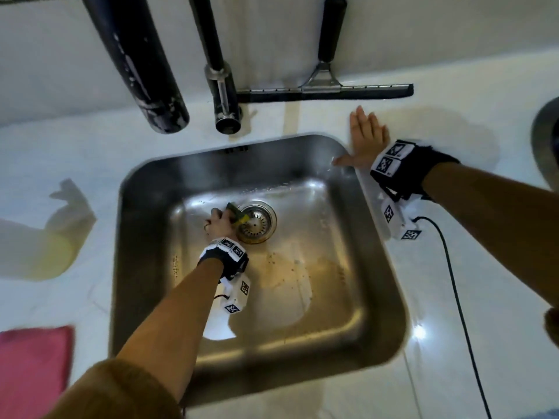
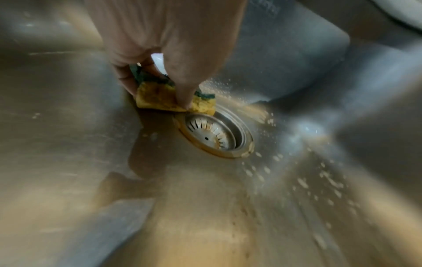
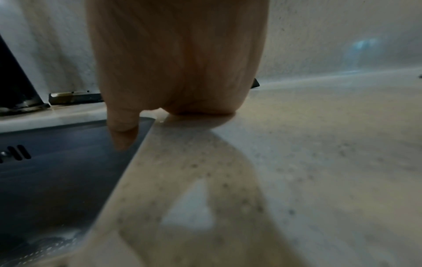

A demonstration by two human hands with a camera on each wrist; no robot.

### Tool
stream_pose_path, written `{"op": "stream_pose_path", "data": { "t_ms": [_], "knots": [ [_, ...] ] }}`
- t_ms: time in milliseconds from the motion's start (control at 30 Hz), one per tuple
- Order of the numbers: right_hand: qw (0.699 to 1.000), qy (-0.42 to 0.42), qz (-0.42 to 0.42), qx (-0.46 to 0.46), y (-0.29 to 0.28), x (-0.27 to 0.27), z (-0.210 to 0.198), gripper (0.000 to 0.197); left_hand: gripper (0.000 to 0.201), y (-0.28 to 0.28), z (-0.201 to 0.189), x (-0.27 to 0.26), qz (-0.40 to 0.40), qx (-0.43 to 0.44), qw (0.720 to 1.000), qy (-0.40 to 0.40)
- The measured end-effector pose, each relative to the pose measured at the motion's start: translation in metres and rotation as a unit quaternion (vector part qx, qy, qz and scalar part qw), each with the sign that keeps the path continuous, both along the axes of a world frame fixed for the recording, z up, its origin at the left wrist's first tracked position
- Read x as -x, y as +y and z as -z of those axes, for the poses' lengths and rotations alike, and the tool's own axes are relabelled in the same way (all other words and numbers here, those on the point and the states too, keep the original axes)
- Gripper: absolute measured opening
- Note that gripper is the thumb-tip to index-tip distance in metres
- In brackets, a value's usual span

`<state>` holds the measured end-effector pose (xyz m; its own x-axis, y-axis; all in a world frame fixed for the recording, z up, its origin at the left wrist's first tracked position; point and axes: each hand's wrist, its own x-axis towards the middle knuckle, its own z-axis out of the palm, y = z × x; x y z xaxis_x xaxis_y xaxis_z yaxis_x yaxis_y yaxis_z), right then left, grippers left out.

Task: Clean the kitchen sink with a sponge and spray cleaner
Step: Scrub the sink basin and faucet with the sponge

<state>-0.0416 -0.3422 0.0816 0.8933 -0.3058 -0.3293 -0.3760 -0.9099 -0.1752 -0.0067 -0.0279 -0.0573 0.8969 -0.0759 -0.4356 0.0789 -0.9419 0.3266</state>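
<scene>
- Sponge [image 2: 175,97]: yellow foam with a green scouring layer, stained brownish. It sits on the sink floor, touching the far-left edge of the drain strainer [image 2: 214,135].
- Left hand [image 1: 218,223]: fingers curled down round the sponge, thumb and fingertips pinching its sides and pressing it onto the steel.
- Sink [image 1: 390,297]: stainless basin. Brownish film and pale flecks lie on the floor near the drain and toward the near right; an orange-brown ring marks the strainer's rim.
- Step in hand, as judged: scrubbing the basin floor round the drain. The visible residue suggests the task is mid-way, not near done.
- To do it well: press the sponge flat so its full face bears on the steel; work in short circles round the strainer rim where the ring is heaviest; then sweep outward to the flecked area at the near right. The green face would likely cut the film faster. Which face is down now cannot be told.
- Right hand [image 1: 364,140]: fingers straight, palm flat on the white surface [image 1: 484,267] at the sink's far-right corner, holding nothing; the thumb reaches over the sink edge. Judged to be bracing the body.
- Spray cleaner: not clearly identifiable in any view.
- Beyond: black faucet [image 1: 225,95] behind the sink, squeegee [image 1: 325,89] against the wall, pink cloth [image 1: 33,367] at the near left.
</scene>
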Motion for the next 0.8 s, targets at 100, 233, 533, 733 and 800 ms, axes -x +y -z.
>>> {"op": "stream_pose_path", "data": {
  "t_ms": [100, 233, 533, 733, 800],
  "knots": [
    [1.000, -0.008, -0.004, 0.008, 0.001, 0.002, -0.002, 0.129, 0.037, -0.001, 0.006, 0.007, 0.033, -0.013, 0.999, -0.020],
    [1.000, 0.004, 0.010, 0.018, 0.003, 0.003, -0.004, 0.101, 0.036, -0.015, 0.006, 0.032, 0.058, -0.002, 0.998, 0.009],
    [1.000, -0.010, 0.021, 0.007, 0.008, 0.005, -0.005, 0.100, 0.030, -0.040, 0.013, 0.056, -0.010, 0.055, 0.998, 0.026],
    [1.000, -0.016, 0.017, 0.015, 0.007, 0.005, 0.000, 0.102, 0.030, -0.035, 0.009, 0.035, -0.052, 0.071, 0.993, -0.072],
    [1.000, -0.016, 0.014, 0.016, 0.006, 0.005, 0.001, 0.102, 0.031, -0.036, 0.008, 0.022, -0.059, 0.067, 0.993, -0.080]
  ]
}}
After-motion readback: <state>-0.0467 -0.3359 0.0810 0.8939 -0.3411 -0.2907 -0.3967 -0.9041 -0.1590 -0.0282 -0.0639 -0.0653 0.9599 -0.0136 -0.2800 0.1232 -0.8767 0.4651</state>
